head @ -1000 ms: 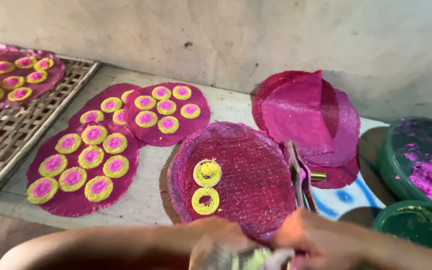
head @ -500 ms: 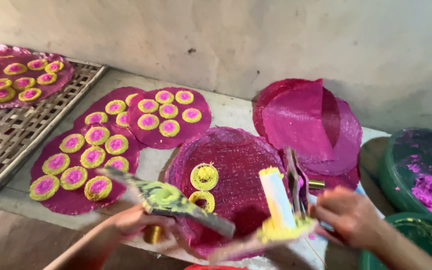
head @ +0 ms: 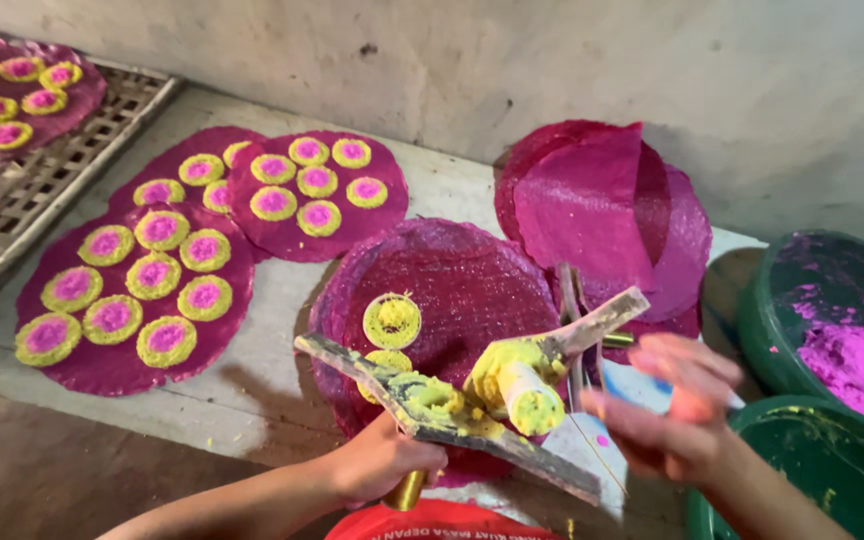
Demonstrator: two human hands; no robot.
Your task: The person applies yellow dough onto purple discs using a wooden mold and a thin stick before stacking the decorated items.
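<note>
At 9 o'clock a magenta disc (head: 122, 300) with yellow-and-pink rounds lies on the table (head: 262, 390). At 6 o'clock the left hand (head: 377, 465) is closed around a brass handle (head: 404, 490) and carries a flat paddle (head: 442, 410) smeared with yellow paste. At 4 o'clock the right hand (head: 677, 410), blurred, has its fingers spread, beside a yellow-coated press (head: 532, 375). At 3 o'clock a green bowl (head: 802, 290) holds pink powder (head: 857, 365).

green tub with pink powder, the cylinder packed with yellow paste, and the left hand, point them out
green tub (head: 810, 262), head view, bare inner wall.
yellow-packed cylinder (head: 527, 395), head view, its side near the open end.
left hand (head: 377, 462), head view, back of the hand.
</note>
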